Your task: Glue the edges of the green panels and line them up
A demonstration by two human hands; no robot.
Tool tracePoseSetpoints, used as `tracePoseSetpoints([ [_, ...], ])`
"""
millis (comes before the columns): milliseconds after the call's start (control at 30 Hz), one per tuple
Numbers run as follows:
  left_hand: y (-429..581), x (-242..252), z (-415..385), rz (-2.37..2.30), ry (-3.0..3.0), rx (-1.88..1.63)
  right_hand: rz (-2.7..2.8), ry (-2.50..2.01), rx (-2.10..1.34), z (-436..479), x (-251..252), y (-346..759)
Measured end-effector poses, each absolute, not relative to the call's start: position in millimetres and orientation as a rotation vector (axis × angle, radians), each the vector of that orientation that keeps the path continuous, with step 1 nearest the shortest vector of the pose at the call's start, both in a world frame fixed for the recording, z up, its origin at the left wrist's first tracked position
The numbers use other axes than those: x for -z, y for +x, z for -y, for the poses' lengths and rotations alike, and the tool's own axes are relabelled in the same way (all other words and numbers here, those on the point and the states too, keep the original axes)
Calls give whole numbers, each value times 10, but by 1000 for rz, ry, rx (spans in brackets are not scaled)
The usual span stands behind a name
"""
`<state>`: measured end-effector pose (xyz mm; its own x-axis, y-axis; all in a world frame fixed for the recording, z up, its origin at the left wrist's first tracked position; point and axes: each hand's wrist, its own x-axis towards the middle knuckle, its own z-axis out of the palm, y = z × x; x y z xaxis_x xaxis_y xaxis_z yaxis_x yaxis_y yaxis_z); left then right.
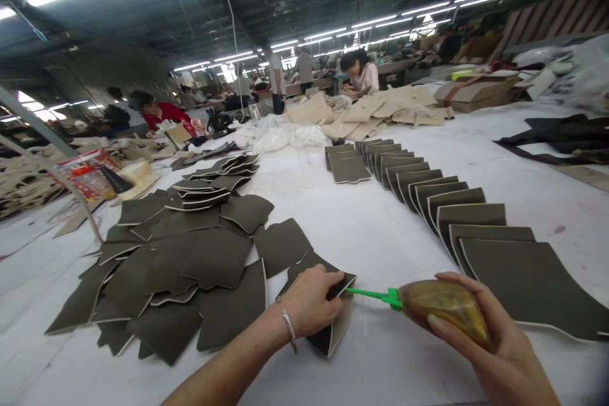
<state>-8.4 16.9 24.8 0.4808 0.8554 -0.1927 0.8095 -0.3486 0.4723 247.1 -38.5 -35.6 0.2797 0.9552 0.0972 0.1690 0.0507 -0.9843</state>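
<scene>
Dark panels point(216, 260): lie overlapping in a loose heap on the white tabletop point(380, 361).
Left hand point(311, 301): rests on one panel point(309, 260) at the heap's right edge, with fingers bent near a lifted edge; cannot tell whether pinching.
Green nozzle point(371, 294): reaches that lifted edge.
Amber bottle point(445, 306): carries the nozzle, pointing left.
Right hand point(499, 342): has fingers closed around the bottle.
Dark panel row point(523, 276): stretches overlapping toward the far side.

A dark olive-grey sheet point(341, 325), pale-edged, lies bent under the left fingers point(335, 278), a lighter face showing just right of them. The right fingers point(455, 337) grip a tilted, translucent amber bottle point(440, 306), its thin green nozzle point(373, 294) reaching the sheet's edge beside the left fingertips.
</scene>
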Motion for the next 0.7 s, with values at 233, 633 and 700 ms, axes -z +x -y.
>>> tracePoseSetpoints([
  [233, -75, -253, -175, -1402, 2234, -91, 1236, -1439, -811, 429, 316, 2462],
  [633, 92, -68, -106, -1487, 2253, -142, 1785, -1441, -319, 407, 165, 2510],
  [700, 92, -75, -112, -1499, 2257, -129, 1751, -1478, -399, 410, 155, 2504],
])
